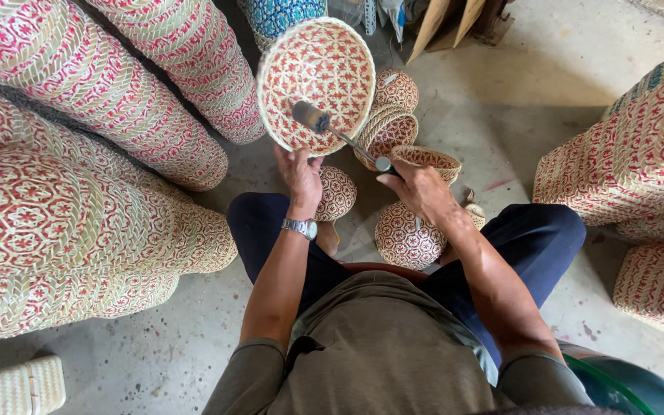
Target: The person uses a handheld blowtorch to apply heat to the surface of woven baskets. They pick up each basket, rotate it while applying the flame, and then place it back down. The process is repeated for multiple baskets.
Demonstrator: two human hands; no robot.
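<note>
Seen from above: a seated person on a concrete floor (501, 84), dark trousers, grey shirt.

Landmark for all places: the round woven bowl (317, 77), red and cream pattern, held up with its hollow side toward the camera.

Far left of the bowl: long stacks of nested baskets (94, 100) lying on their side, same red and cream weave, filling the left part of the view. Far below-left of the bowl, at the corner: a plain pale woven piece (13, 386).

Just under the bowl: left hand (300, 174), wristwatch on the wrist, fingers clasped on the lower rim of the bowl, keeping it tilted upright.

Across the bowl's hollow, slanting down to the right: a hammer (336, 132), dark head lying against the inner weave, thin metal handle. At the handle's lower end, below-right of the bowl: right hand (418, 187), fingers clenched around the handle.

Below the bowl, between the knees: two small patterned baskets (407, 237) turned bottom up. Right of the bowl: a small pile of more bowls (393, 123), near to it.

Far right of the bowl: further tall stacks (632, 154) of the same weave.
</note>
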